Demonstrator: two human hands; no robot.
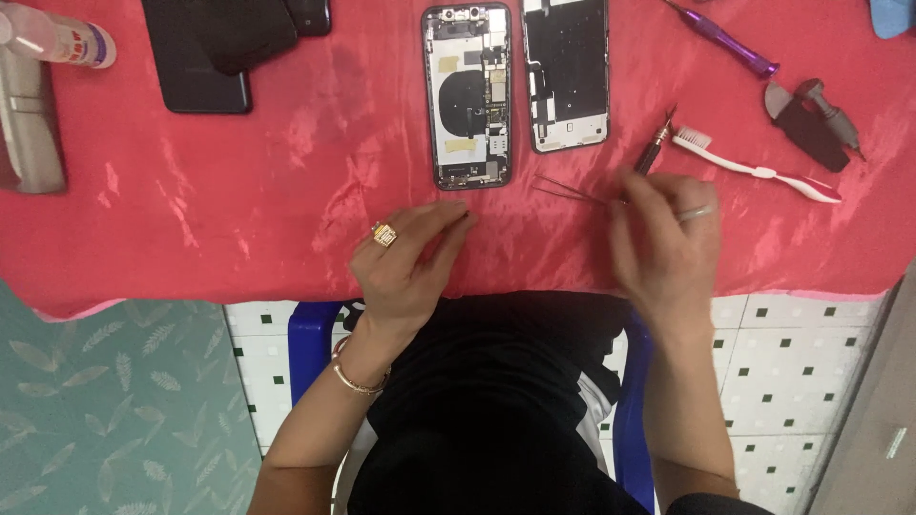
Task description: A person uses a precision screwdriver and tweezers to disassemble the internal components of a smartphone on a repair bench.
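Opened phone (467, 95) lies at the surface's far edge, long axis running away from the hands. Tweezers (570, 192) are pinched in the right hand (668, 238) — the nearer one; left hand (410, 262) rests released, empty.

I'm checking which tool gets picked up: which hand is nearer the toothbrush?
The right hand is nearer, just below-left of the toothbrush. The left hand lies far off to its left, below the opened phone.

cloth (286, 191): red, glossy satin, wrinkled | tweezers (572, 191): thin metal | toothbrush (763, 172): smooth plastic
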